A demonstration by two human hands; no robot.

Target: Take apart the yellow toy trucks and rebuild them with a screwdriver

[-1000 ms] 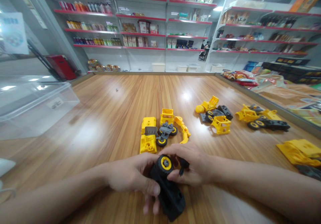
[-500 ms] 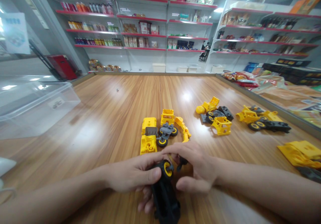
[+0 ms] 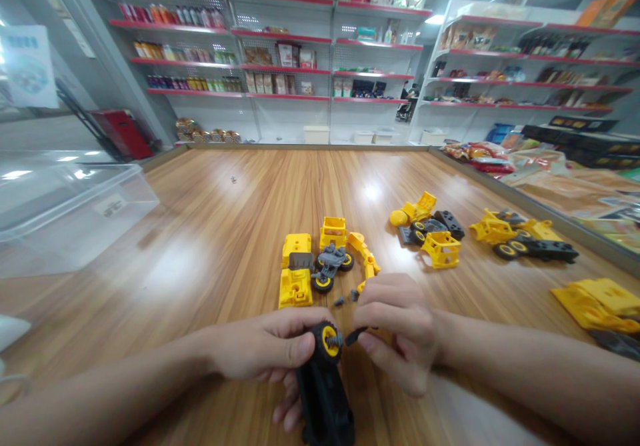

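My left hand [image 3: 260, 351] is closed around a black toy vehicle chassis [image 3: 326, 403], its thumb against a black wheel [image 3: 321, 331] with a yellow hub. From that hub a grey plastic screw [image 3: 337, 341] sticks out to the right. Just right of it, my right hand [image 3: 400, 329] pinches a small black piece [image 3: 354, 337], mostly hidden by the fingers; its kind is unclear. Two small grey pieces [image 3: 339, 301] lie beyond the hands. Behind them are yellow body parts [image 3: 296, 287], a grey wheeled base [image 3: 332, 259] and a yellow digger arm [image 3: 364, 256].
More yellow and black toy parts [image 3: 441, 251] lie to the right, with another group [image 3: 513, 236] beyond and yellow pieces [image 3: 603, 306] near the right edge. A clear plastic bin [image 3: 120, 196] stands at left. Stocked shelves [image 3: 285, 69] line the back.
My right hand has drawn back from the wheel and its fingers have curled around the black piece. The screw in the hub and the grey pieces on the table now show.
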